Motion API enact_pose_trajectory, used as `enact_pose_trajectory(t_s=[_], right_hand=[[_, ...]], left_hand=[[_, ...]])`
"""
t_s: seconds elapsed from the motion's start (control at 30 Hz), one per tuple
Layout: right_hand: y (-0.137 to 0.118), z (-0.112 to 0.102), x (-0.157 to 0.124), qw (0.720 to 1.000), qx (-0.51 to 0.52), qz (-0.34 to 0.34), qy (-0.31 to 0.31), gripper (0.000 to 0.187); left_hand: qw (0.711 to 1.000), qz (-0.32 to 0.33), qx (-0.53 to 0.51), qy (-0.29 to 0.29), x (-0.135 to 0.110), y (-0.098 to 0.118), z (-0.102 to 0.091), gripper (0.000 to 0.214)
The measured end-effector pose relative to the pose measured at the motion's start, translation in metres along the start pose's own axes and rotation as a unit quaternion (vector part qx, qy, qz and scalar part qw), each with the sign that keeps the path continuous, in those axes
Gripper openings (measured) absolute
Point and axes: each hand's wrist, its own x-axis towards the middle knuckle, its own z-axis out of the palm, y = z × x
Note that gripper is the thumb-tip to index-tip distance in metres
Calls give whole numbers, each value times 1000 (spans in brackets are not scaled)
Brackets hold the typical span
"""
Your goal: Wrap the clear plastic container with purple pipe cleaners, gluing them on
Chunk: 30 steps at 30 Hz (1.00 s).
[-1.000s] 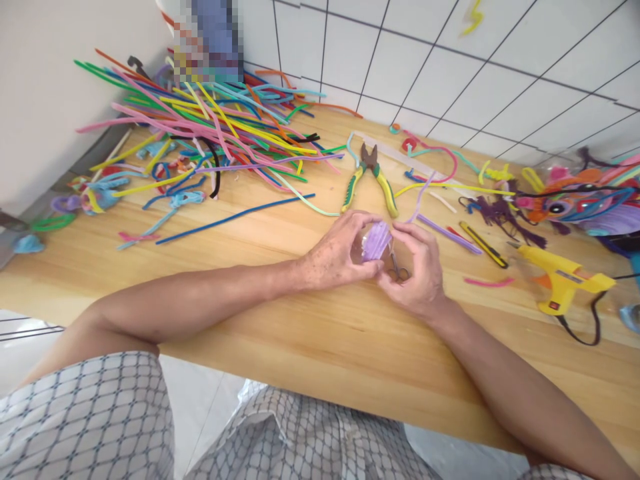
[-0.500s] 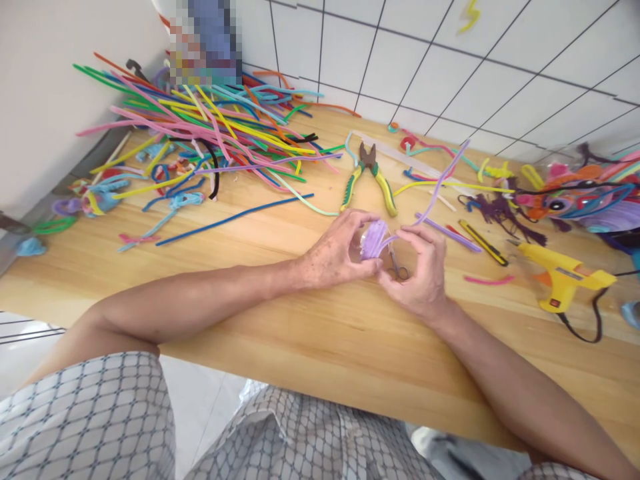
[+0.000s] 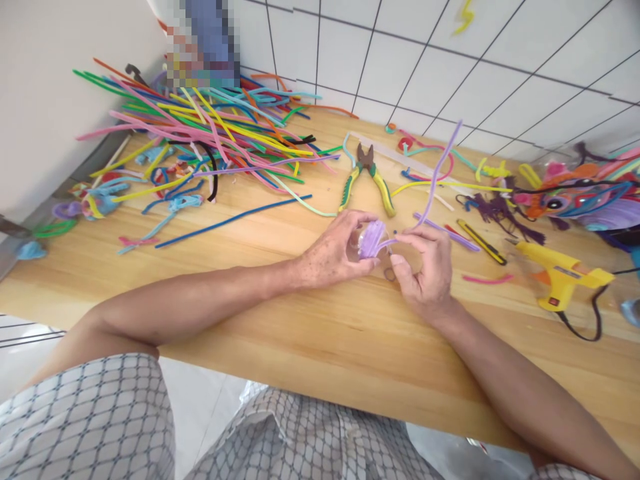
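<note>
In from the tabletop's [image 3: 300, 333] near edge, your left hand [image 3: 333, 252] curls, clamped around a purple bundle [image 3: 372, 240]; your right hand [image 3: 431, 273] arches beside it, grip on the strand [image 3: 440, 167] unclear.

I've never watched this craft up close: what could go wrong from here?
The purple strand running by the right hand could slip and loosen from the purple bundle in the left hand. The right hand might brush the yellow glue gun, which points its way; I can't tell whether it is hot.
</note>
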Motion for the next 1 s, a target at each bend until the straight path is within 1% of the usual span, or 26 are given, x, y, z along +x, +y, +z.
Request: enact_pose_trajectory(t_s=[0.27,0.4,0.6,0.63,0.77,0.8,0.9,1.0], right_hand=[[2,6,-1,999,-5,34,20,19],[1,6,1,999,0,35,35,13],[-1,4,2,999,0,37,34,10],[-1,3,2,999,0,38,34,10],[-1,3,3,998,4,39,40,11],[-1,3,3,998,9,38,42,11],[-1,4,4,998,27,41,43,11],[0,4,4,997,36,49,41,10]], left_hand=[[999,8,13,-35,2,1,-4,66],[998,22,8,-50,3,0,-7,67],[997,5,-27,-66,1,-1,-6,70],[997,15,-27,-67,1,-2,-5,70],[993,90,-13,-74,1,-9,-5,72],[992,99,-11,-77,2,-11,-5,73],[992,97,-11,-85,2,-12,-6,72],[992,84,-16,-94,2,-7,-9,67]])
